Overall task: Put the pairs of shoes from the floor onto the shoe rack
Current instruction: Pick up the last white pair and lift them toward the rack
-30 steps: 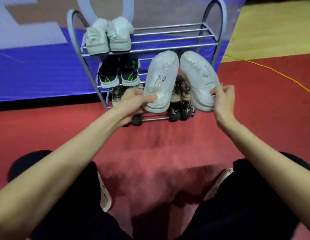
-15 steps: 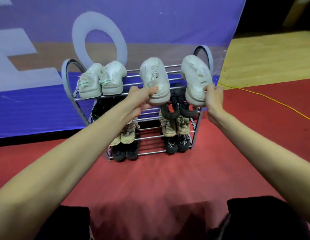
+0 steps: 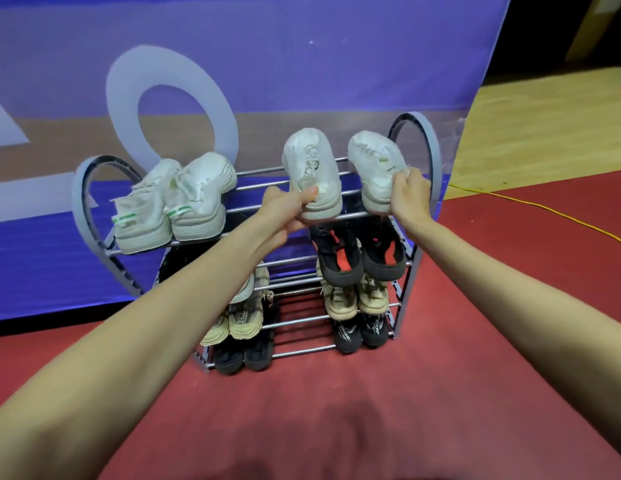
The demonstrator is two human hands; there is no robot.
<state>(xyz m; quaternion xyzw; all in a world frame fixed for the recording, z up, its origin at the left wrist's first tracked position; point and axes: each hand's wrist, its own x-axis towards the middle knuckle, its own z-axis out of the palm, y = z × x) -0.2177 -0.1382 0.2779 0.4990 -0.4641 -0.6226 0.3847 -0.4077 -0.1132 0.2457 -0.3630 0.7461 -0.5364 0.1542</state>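
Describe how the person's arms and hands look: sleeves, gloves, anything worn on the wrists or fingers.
Both forearms are bare right up to the bottom edge of the picture; no sleeve shows. The left hand and the right hand wear no gloves. No watch, band or ring shows on either wrist or on the fingers in view. No marks or bandages are visible.

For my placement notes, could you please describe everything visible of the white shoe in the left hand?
The left shoe is a chunky off-white sneaker with laces and a thick pale sole, looking scuffed. It points away, toe raised, heel toward the camera, at the rack's top shelf on the right side. The left hand grips its heel, thumb on the back. Whether its sole rests on the bars is unclear.
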